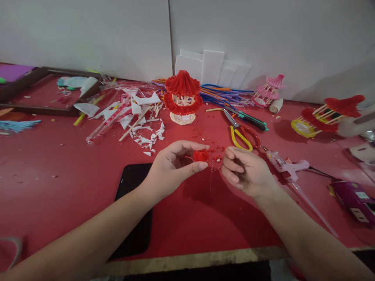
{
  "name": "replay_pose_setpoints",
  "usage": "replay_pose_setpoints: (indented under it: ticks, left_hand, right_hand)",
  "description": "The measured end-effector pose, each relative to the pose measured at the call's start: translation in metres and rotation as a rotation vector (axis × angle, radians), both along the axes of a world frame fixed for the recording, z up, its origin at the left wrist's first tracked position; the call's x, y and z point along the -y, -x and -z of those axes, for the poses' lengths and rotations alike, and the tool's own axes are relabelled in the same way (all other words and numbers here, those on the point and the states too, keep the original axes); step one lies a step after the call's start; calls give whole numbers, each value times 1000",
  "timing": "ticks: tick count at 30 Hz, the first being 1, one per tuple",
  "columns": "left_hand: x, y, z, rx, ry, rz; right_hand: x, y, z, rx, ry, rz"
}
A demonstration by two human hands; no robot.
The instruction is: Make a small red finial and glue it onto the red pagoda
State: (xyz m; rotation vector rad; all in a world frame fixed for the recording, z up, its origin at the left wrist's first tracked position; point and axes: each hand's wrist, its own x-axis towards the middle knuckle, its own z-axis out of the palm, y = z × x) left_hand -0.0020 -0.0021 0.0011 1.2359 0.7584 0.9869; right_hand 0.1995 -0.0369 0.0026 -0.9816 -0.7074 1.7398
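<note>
Between the thumb and fingers of my left hand (172, 166) is a small red fuzzy piece (200, 155), which looks like coiled pipe cleaner. Just to its right, my right hand (246, 169) is closed in a pinch, apart from the red piece; I cannot make out what its fingertips hold, if anything. A thin pale strand (211, 179) hangs down between the two hands. Beyond them stands a small red-roofed pavilion model (183, 97), its roof fuzzy and its posts pale sticks. Scissors (241, 136) with yellow and red handles lie past my right hand.
A pink glue gun (288, 166) lies at right, near a purple power strip (356, 201). A black phone-like slab (134, 222) is under my left forearm. White scraps (148, 138), pipe cleaners (225, 95) and more models (331, 115) lie around; white boards (212, 66) lean behind.
</note>
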Motion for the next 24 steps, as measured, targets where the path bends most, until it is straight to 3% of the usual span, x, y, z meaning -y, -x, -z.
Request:
replay_pose_setpoints:
  ticks: [4,10,13,16,20,24]
  left_hand:
    - [0,-1,0,-21,18,-38]
    - [-1,-1,1,38,64,-21]
    - [-1,-1,0,55,76,-38]
    - [0,-1,0,-10,34,-47]
    - [2,0,3,-94,-122,-51]
    - [5,1,7,-153,-262,-79]
  right_hand:
    - [-2,-1,-1,-11,60,1]
    - [0,7,5,162,-55,175]
    - [3,6,7,288,-191,268]
    - [5,3,6,589,-366,340]
    - [5,-1,12,1159,-576,238]
    - [3,-1,19,1354,-818,203]
